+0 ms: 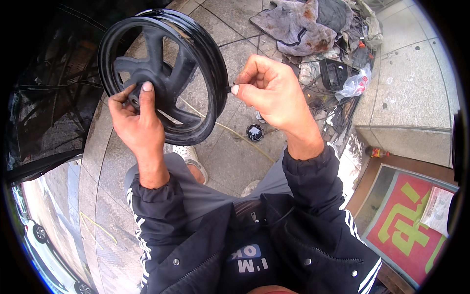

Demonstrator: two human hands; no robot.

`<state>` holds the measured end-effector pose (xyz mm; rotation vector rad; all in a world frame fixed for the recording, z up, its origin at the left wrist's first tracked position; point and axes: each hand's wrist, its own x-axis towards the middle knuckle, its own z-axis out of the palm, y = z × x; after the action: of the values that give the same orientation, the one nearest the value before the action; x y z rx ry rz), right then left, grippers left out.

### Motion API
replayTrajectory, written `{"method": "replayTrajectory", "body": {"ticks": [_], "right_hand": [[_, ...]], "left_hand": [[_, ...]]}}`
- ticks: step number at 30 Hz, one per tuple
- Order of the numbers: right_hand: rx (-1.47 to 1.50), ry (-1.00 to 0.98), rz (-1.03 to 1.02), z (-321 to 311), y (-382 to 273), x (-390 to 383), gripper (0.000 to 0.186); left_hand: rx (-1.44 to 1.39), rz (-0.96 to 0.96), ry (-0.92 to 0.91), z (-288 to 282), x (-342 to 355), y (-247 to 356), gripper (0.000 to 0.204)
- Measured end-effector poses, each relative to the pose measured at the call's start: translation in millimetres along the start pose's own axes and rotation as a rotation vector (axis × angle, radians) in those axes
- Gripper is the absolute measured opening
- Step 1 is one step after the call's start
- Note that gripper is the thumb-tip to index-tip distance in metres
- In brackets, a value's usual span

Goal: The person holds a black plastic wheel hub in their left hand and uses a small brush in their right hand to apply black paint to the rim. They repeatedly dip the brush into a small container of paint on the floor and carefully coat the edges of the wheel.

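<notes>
A black spoked wheel rim without a tire is held upright in front of me, tilted a little. My left hand grips it at the hub, thumb on the near face and fingers curled around the centre. On the right side of the rim, my right hand is closed in a pinch. Between its thumb and forefinger is a small black valve stem, its end against the rim's outer channel. The inner end of the stem is hidden by the rim.
On the paving below sits a small round black container. A yellowish hose crosses the ground. Stained grey cloths, a black tray and a clear plastic bag lie far right. A screwdriver rests near a red-and-yellow sign.
</notes>
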<state>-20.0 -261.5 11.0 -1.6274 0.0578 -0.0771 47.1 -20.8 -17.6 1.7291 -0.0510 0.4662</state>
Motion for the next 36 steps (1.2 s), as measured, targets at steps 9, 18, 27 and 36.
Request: {"method": "replayTrajectory", "body": {"ticks": [9, 18, 27, 36], "right_hand": [[0.068, -0.017, 0.113, 10.3, 20.7, -18.9, 0.009], [0.199, 0.052, -0.089, -2.8, -26.1, 0.8, 0.011], [0.200, -0.094, -0.157, -10.7, -46.7, 69.6, 0.010], [0.213, -0.229, -0.079, -13.8, -41.5, 84.2, 0.012]], "left_hand": [[-0.010, -0.044, 0.020, -0.8, 3.7, -9.1, 0.032], [0.010, -0.108, 0.031, -4.0, 1.6, -7.6, 0.029], [-0.028, -0.106, 0.024, 1.1, -4.8, 4.5, 0.029], [-0.035, -0.109, 0.033, -3.5, -5.3, 6.9, 0.030]]}}
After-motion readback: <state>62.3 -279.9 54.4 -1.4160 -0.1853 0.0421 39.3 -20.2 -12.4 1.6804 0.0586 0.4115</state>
